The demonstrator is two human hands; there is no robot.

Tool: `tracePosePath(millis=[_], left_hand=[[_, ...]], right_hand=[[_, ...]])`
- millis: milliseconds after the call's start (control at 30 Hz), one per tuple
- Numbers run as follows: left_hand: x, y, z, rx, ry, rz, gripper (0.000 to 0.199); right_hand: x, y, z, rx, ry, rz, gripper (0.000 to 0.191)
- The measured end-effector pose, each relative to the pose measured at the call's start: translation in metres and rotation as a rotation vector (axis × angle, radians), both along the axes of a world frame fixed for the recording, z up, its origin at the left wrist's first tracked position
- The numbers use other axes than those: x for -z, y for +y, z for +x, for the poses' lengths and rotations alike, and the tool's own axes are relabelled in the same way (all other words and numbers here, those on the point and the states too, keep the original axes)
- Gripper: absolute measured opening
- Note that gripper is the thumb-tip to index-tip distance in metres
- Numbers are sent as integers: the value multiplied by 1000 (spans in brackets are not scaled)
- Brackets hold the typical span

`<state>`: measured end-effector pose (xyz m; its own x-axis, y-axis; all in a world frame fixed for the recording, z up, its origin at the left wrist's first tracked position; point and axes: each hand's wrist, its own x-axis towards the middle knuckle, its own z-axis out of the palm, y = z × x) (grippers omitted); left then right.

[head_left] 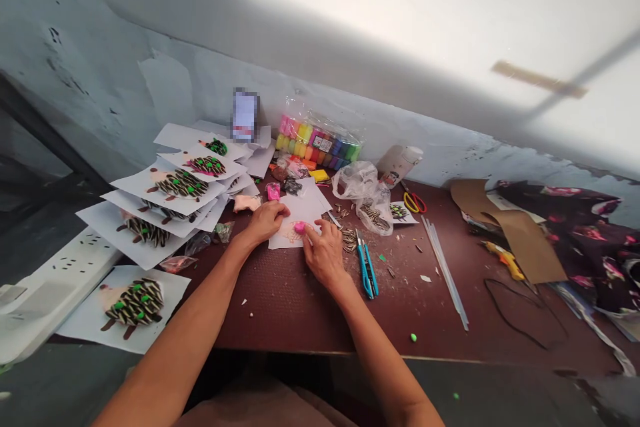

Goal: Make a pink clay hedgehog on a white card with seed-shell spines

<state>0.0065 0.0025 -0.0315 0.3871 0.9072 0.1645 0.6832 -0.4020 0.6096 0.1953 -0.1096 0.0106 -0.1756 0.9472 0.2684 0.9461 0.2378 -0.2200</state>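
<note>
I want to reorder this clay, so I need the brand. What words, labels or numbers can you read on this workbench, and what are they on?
Bag of coloured clay: its label is too small to read.
White bottle: its print is too blurred to read.
Upright phone: pixelated, unreadable.
No other text is legible.

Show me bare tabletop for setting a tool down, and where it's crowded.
Bare tabletop lies between the left forearm and right forearm, left of the blue-handled snips. More runs between the glue sticks and black cord. Crowded: the seed-decorated paper sheets at left, and around the left hand and right hand.
</note>
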Motion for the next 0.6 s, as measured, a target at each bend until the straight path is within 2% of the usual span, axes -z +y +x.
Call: tracePosePath(millis=[433,600], left_hand=[[2,1,-1,21,2,3,32],[3,2,-1,31,-6,3,35]], right_hand=[[6,-5,-18,-53,-50,-54,29],[8,-8,-15,-35,36,45,26]])
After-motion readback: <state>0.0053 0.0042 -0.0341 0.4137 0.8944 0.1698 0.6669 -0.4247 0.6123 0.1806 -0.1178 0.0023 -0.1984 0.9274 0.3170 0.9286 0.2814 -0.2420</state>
